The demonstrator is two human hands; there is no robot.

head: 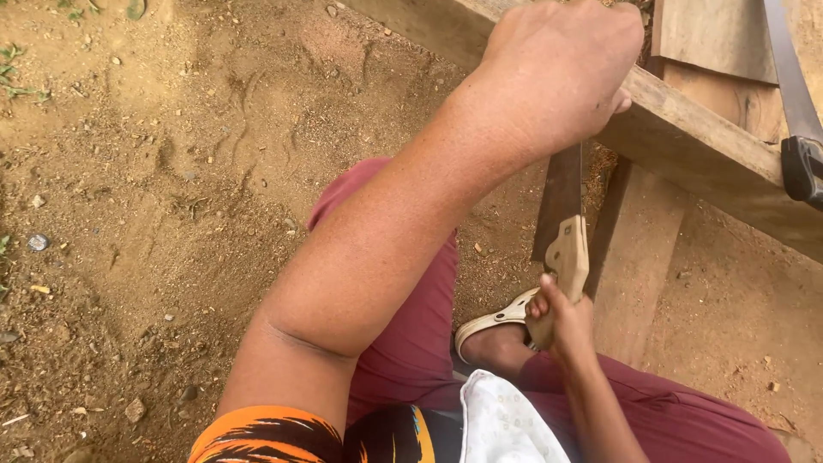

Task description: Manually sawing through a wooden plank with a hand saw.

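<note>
My left hand presses down on a long wooden beam that runs from the top centre to the right edge. Below it my right hand grips the pale wooden handle of a handsaw. The saw's dark blade rises under my left hand and meets the beam's near edge. My left forearm crosses the middle of the view and hides part of the blade's top.
Sandy, stony ground fills the left side. A flat plank lies under the beam. A dark tool with a metal blade rests at the right edge. My foot in a pale sandal stands beside the saw.
</note>
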